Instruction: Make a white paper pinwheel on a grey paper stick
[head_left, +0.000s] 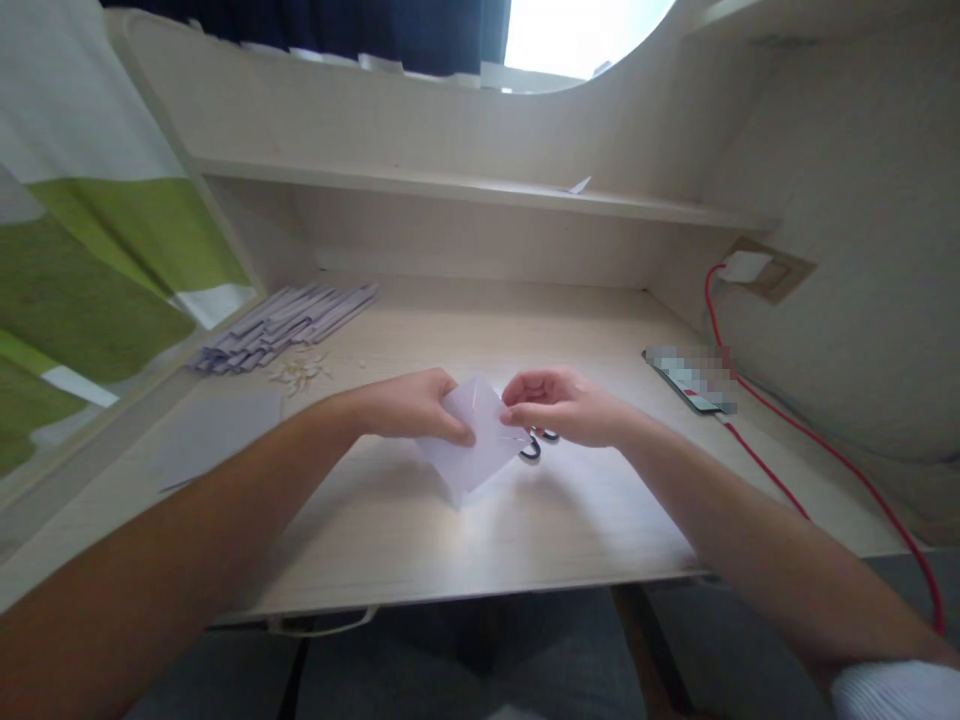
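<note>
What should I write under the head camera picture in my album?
A left hand pinches white paper, a right hand at its edge, over a pale desk.

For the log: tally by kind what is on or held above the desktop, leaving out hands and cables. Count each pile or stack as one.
Held paper: 1
Flat paper at left: 1
Pile of folded paper strips: 1
Scattered off-white scraps, as one pile: 1
Scissors, apparently, mostly hidden: 1
Phone: 1
Total: 6

The desk's back [480,318] is passable — held paper [474,465] blocks centre, folded strips [289,322] left.
</note>
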